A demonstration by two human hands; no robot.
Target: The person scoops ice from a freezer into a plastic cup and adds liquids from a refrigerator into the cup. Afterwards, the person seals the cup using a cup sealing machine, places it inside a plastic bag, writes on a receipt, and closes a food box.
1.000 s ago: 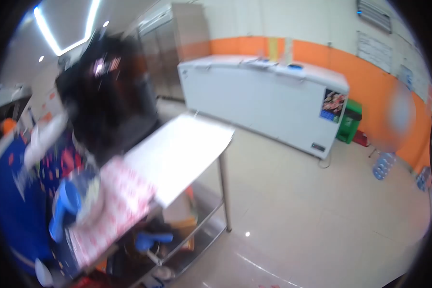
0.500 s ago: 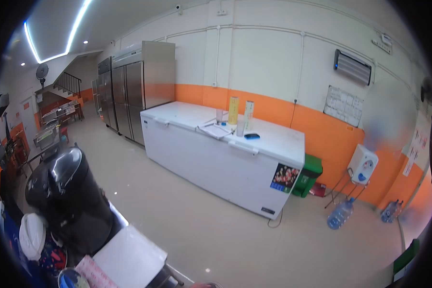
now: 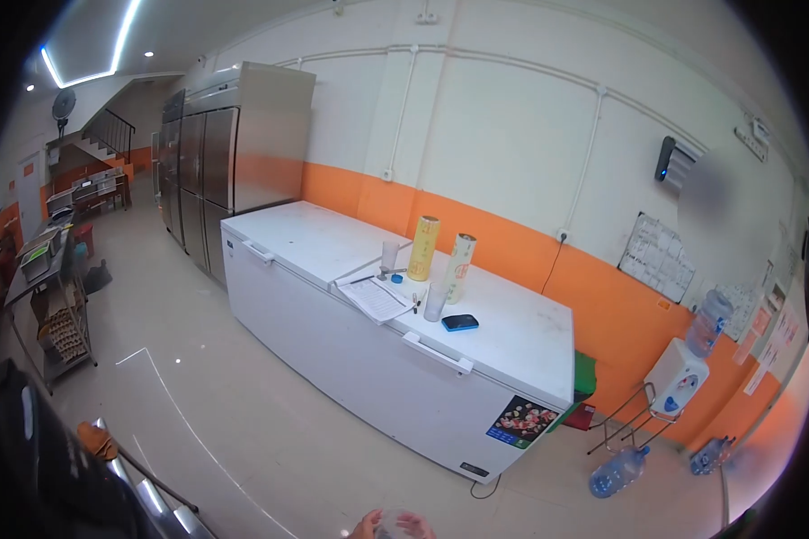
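At the bottom edge of the head view, my left hand [image 3: 365, 525] and my right hand [image 3: 415, 524] are on either side of a clear round container [image 3: 392, 521]. Fingers of each curl against its sides; the rest of both hands is cut off by the frame. Beyond them stands a long white chest freezer [image 3: 351, 359]. On its lid are a clipboard with paper [image 3: 376, 299], a yellow roll [image 3: 423, 249], a pale roll [image 3: 459, 268], clear cups [image 3: 435, 299] and a blue-black device [image 3: 460, 322].
Steel upright fridges [image 3: 208, 162] stand at the back left. A rack with egg trays [image 3: 61, 332] is at the left. A black object [image 3: 63, 467] and a metal table edge [image 3: 157, 503] fill the lower left. At the right are a water dispenser [image 3: 677, 377] and a bottle [image 3: 618, 472] on the floor.
The view has swung right and closer to the freezer. The white tabletop and pink-patterned item have left view. My hands and the clear container now show at the bottom.
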